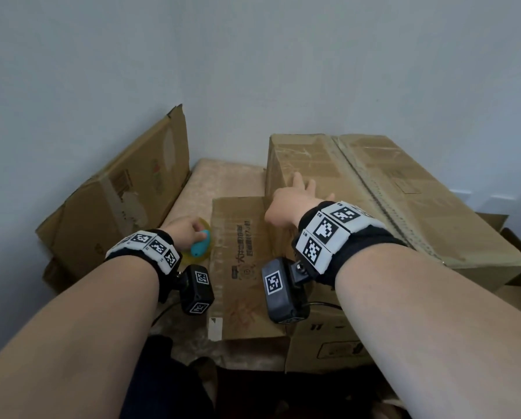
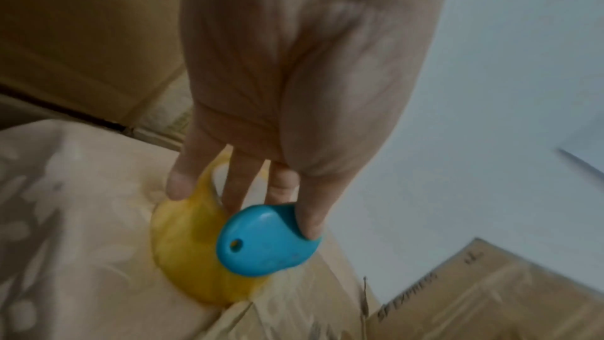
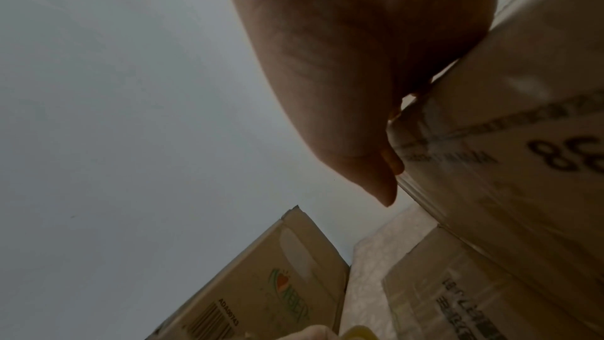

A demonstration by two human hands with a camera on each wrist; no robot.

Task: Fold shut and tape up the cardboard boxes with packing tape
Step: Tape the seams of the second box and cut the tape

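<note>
A roll of yellow packing tape (image 2: 186, 255) with a blue cutter (image 2: 264, 242) rests on a patterned cloth beside a flat cardboard piece (image 1: 241, 261). My left hand (image 1: 196, 234) grips the roll, fingers reaching into its core and thumb on the blue cutter (image 1: 199, 247). A large closed cardboard box (image 1: 404, 201), with a tape strip along its top seam, stands at the right. My right hand (image 1: 295, 199) lies on this box's near left top edge, fingers spread over the top and thumb down the side. In the right wrist view the palm (image 3: 376, 74) lies against the box (image 3: 523, 177); the fingers are hidden.
Another worn cardboard box (image 1: 117, 201) leans against the wall at the left. The patterned cloth surface (image 1: 223, 179) runs between the boxes. More cardboard (image 1: 328, 343) sits under the large box at the front. A pale wall closes the back.
</note>
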